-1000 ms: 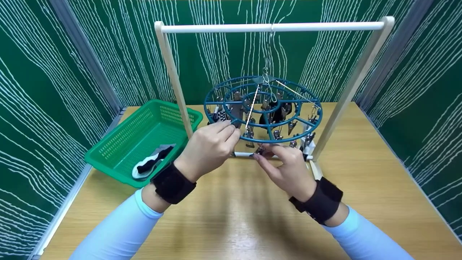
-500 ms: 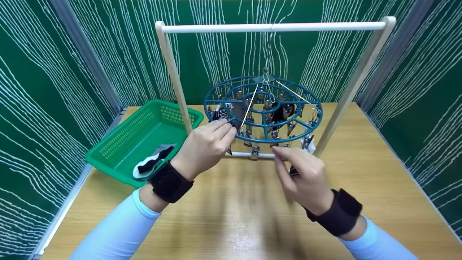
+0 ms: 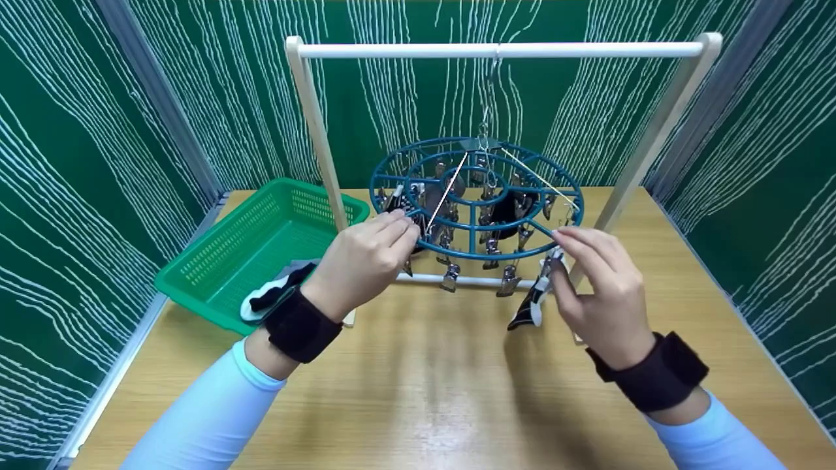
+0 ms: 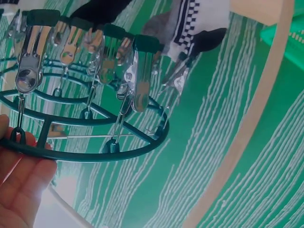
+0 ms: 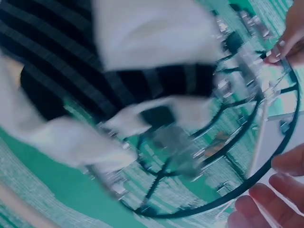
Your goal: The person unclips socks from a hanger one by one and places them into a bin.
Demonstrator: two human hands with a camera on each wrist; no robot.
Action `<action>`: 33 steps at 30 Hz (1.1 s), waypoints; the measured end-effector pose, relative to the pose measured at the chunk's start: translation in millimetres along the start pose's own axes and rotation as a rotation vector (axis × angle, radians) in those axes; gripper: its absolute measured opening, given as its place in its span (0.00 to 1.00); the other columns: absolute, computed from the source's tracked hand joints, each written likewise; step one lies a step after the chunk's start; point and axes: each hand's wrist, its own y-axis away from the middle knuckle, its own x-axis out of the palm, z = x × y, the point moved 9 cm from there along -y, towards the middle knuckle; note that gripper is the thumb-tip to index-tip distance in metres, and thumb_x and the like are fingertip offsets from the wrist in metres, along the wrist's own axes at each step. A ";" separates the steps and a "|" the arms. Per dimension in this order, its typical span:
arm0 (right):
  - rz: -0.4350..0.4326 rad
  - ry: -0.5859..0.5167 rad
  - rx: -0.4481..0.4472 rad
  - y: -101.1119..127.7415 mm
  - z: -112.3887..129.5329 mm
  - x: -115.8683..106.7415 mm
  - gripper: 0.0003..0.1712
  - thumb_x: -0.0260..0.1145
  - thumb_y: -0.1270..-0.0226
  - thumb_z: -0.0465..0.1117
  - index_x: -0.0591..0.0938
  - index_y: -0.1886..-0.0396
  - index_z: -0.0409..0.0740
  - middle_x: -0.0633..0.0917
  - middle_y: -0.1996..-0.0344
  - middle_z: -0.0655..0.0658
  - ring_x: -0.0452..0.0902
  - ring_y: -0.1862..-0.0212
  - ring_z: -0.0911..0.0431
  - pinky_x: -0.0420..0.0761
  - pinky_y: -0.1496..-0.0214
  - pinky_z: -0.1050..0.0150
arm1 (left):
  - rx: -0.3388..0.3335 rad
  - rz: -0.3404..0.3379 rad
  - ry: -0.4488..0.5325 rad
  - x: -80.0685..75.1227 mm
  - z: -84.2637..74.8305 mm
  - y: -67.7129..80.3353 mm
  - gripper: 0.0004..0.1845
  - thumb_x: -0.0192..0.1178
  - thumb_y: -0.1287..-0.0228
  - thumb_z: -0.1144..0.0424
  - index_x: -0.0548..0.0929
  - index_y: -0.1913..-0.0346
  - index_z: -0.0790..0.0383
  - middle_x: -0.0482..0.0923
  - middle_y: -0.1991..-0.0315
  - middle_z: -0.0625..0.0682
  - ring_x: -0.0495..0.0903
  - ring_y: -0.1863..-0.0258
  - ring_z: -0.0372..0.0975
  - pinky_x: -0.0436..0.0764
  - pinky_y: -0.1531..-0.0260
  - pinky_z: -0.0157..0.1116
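Note:
A round dark-teal clip hanger (image 3: 471,228) with several metal clips hangs from the rack's bar. My left hand (image 3: 366,258) pinches its front-left rim; in the left wrist view, fingers (image 4: 33,175) lie against the rim beside a clip. At the right rim is my right hand (image 3: 601,290), index fingertip against the rim and thumb a little apart below. Beside it, a black-and-white striped sock (image 3: 528,305) dangles from the hanger, large and blurred in the right wrist view. A checkered sock (image 4: 190,28) and a black piece of cloth (image 3: 509,214) hang farther round.
A green plastic basket (image 3: 189,277) stands at the left, holding black, white and grey cloth pieces (image 3: 277,290). The rack's wooden posts (image 3: 317,130) flank the hanger, with a white lower bar (image 3: 428,279) behind it. Green walls with white lines enclose the wooden table (image 3: 424,391).
My right hand has left a clip at the front and moved right and up to the rim. The hanger has turned, its front going left, and the striped sock now shows.

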 end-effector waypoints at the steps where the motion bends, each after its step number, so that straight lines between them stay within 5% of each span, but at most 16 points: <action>1: 0.013 0.010 0.006 0.0 -4.0 -0.5 0.21 0.73 0.44 0.18 0.89 0.49 0.29 0.90 0.50 0.28 0.84 0.47 0.34 0.76 0.27 0.73 | -0.003 -0.002 0.004 0.0 0.8 0.1 0.04 0.70 0.29 0.74 0.92 0.55 0.69 0.94 0.58 0.58 0.95 0.54 0.46 0.92 0.48 0.40; 11: 0.136 0.087 -0.062 0.5 -15.9 5.5 0.21 0.75 0.40 0.18 0.92 0.47 0.34 0.92 0.49 0.32 0.87 0.43 0.34 0.72 0.21 0.72 | -0.039 0.015 0.051 2.9 11.3 3.7 0.05 0.71 0.29 0.73 0.92 0.53 0.70 0.94 0.57 0.59 0.94 0.53 0.48 0.91 0.45 0.42; 21: 0.161 0.063 -0.143 -0.8 -7.4 9.2 0.11 0.67 0.21 0.30 0.92 0.47 0.36 0.93 0.53 0.34 0.87 0.48 0.37 0.71 0.23 0.76 | -0.166 0.116 0.168 11.5 30.0 11.9 0.13 0.70 0.26 0.68 0.91 0.45 0.71 0.92 0.48 0.62 0.92 0.45 0.52 0.90 0.42 0.45; 26: 0.140 0.049 -0.156 -0.4 -3.5 9.6 0.19 0.73 0.36 0.19 0.92 0.48 0.37 0.93 0.55 0.34 0.86 0.50 0.36 0.71 0.24 0.77 | -0.194 0.127 0.180 10.7 32.4 13.0 0.19 0.71 0.27 0.62 0.89 0.41 0.71 0.91 0.43 0.63 0.90 0.40 0.53 0.88 0.38 0.46; 33: 0.107 0.060 -0.179 -0.2 5.8 12.5 0.25 0.77 0.46 0.16 0.93 0.49 0.37 0.93 0.56 0.35 0.86 0.52 0.37 0.73 0.30 0.73 | -0.134 -0.029 0.174 -6.8 20.7 6.2 0.21 0.72 0.27 0.58 0.88 0.42 0.72 0.91 0.44 0.64 0.90 0.41 0.54 0.88 0.36 0.46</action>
